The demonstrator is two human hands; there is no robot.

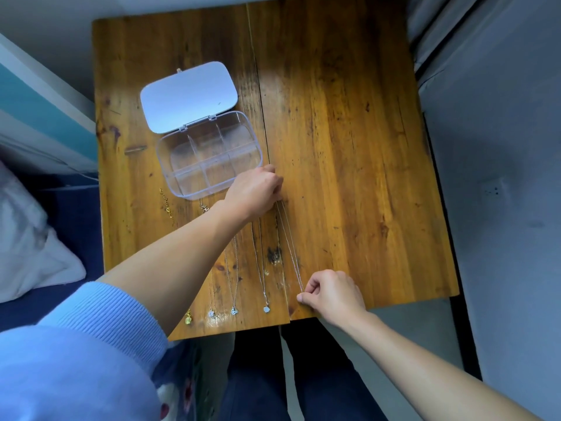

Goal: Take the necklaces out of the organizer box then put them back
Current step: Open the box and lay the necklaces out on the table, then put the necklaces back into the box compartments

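Note:
A clear plastic organizer box [209, 156] lies open on the wooden table [349, 147], its white lid [188, 95] flat behind it and its compartments empty. A thin silver necklace [290, 238] is stretched straight on the wood between my hands. My left hand [256, 189] pinches its far end just right of the box. My right hand [331, 294] pinches its near end by the table's front edge. Several other necklaces lie in parallel to the left, with pendants near the front edge: a silver one [266, 308], a butterfly one [233, 311], and a yellow one [188, 319].
A gold chain [166, 205] lies left of the box's near corner. A bed with a white pillow [27, 244] stands at the left. Grey floor runs along the right of the table. My legs are below the table's front edge.

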